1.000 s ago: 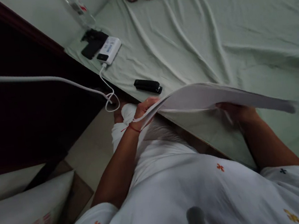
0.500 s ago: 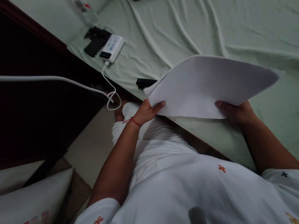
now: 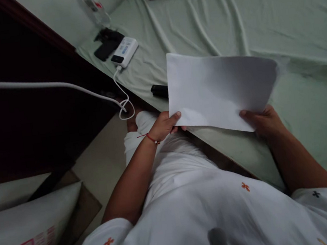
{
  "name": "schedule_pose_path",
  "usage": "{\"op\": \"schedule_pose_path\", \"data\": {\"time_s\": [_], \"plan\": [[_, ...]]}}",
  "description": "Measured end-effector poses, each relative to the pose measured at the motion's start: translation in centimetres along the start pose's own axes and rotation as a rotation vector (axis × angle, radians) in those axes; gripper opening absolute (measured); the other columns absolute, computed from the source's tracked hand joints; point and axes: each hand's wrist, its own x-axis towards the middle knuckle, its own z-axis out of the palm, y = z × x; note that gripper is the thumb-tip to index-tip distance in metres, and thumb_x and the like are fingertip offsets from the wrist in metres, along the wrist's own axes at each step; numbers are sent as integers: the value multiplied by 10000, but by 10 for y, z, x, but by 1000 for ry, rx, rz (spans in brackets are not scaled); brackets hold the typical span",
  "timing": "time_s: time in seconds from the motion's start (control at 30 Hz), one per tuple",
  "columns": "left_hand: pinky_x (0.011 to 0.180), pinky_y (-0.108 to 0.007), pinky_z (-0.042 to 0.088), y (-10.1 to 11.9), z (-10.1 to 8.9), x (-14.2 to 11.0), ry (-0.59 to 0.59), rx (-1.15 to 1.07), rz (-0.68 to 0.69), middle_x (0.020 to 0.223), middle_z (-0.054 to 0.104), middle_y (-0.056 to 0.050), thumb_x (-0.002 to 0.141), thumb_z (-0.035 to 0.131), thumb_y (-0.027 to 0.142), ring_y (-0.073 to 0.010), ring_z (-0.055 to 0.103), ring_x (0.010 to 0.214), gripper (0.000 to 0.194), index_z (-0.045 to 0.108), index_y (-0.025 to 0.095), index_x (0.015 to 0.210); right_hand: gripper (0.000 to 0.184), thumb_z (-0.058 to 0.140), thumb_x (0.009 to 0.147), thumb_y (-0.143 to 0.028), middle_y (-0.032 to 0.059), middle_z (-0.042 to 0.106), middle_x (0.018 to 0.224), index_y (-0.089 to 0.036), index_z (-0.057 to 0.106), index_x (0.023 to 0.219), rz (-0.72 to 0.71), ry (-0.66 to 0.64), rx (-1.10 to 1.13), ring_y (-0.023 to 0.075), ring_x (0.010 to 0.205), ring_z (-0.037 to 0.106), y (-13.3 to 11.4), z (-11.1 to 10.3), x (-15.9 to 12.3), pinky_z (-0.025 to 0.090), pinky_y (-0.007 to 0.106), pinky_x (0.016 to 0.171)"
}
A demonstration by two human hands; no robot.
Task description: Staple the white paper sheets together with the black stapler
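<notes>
White paper (image 3: 221,87) held over the bed (image 3: 275,13), near its edge. Left hand (image 3: 164,125) pinches 1 near corner, right hand (image 3: 263,120) grips the other; 2 holds probably keep it spread. Dark object (image 3: 159,91) on bed, partly screened. White device (image 3: 125,52) at bed's edge, perhaps for cable (image 3: 116,80) reach.

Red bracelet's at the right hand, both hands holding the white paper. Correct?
Wrong side: the head view shows the red bracelet worn at the left hand, not the right hand. Both do hold the white paper.
</notes>
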Motion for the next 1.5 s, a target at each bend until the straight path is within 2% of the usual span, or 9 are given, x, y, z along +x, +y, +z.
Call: {"op": "schedule_pose_path", "data": {"time_s": [0.13,0.23,0.33,0.53,0.8,0.93,1.03,1.13,1.5], "plan": [[348,-203,237,1,-3,-4,-16,-37,-29,543,654,-44,833,771,771,-54,406,364,645,651,144,742,463,999,588,-585,31,762,752,-239,761,786,215,-178,44,183,597,656,-15,-1,-4,554,312,509],[386,-184,310,-2,-5,-4,8,-82,-81,568,639,-25,812,841,699,-63,474,425,589,655,145,741,451,961,655,-614,57,743,663,-223,757,750,244,-274,-72,193,534,642,-24,-3,-11,527,315,458],[450,-168,404,-8,-5,-1,72,-200,-155,679,667,-10,746,951,549,-68,543,526,489,689,143,817,462,923,708,-629,31,656,520,-217,717,678,213,-199,-173,158,434,563,-31,-2,-21,456,281,402],[408,-133,257,-12,-9,3,116,-374,-142,636,656,6,745,971,360,-12,406,421,395,672,141,882,540,979,606,-608,-43,492,417,-236,588,581,242,-35,-57,74,332,365,-38,9,-39,245,211,284],[426,-164,291,-6,-23,15,521,-175,-9,567,633,28,862,738,96,-49,422,404,166,605,168,793,459,1011,556,-473,24,681,595,-213,643,644,269,56,62,36,371,352,-44,11,-35,218,162,255],[630,-206,521,-3,-36,21,690,207,235,781,747,-10,915,652,99,-118,671,666,91,687,183,929,413,998,567,-443,38,707,631,-203,675,660,279,79,56,35,387,362,-42,9,-31,225,154,257],[1055,-351,585,4,-43,25,646,575,446,1207,808,-73,928,614,99,-208,738,1180,275,749,201,1145,399,995,578,-422,30,703,627,-210,672,677,270,76,63,42,401,374,-38,11,-30,241,152,269],[1324,-455,396,7,-46,33,508,796,544,1499,709,-72,896,534,20,-231,591,1478,527,723,218,1347,354,960,620,-394,33,711,641,-211,662,677,255,75,66,45,410,376,-37,15,-30,250,161,288],[1385,-503,290,-8,-52,51,282,680,556,1576,664,-10,806,447,-92,-197,508,1569,764,720,277,1417,326,852,730,-457,19,683,615,-282,586,661,175,86,-22,116,400,388,-30,27,-23,222,283,326]]}}
